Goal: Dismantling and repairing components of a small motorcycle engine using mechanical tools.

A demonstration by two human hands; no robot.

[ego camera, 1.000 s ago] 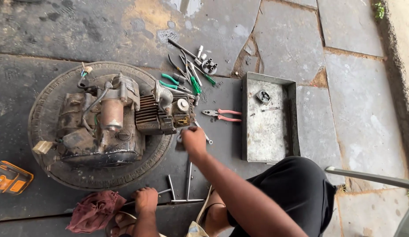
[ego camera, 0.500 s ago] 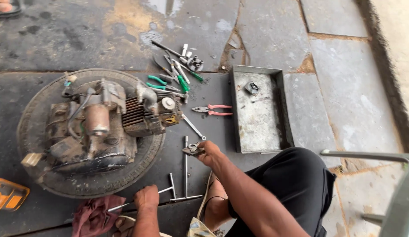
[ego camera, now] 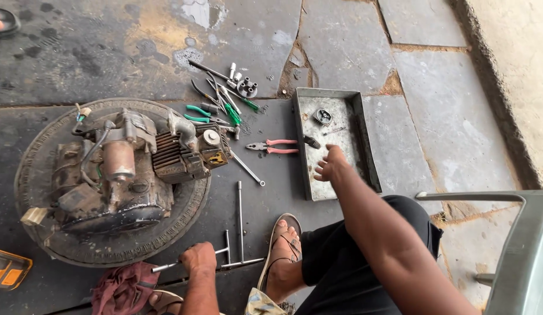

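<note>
A grimy engine (ego camera: 128, 169) sits on a worn tyre (ego camera: 184, 224) at the left. Below it, the left hand (ego camera: 198, 256) is wrapped around a metal T-handle wrench (ego camera: 236, 224) lying on the dark floor. Pink-handled pliers (ego camera: 272, 146) lie just left of a shallow metal tray (ego camera: 365, 151). The right hand (ego camera: 331, 165) hovers over the tray, fingers spread and holding nothing
</note>
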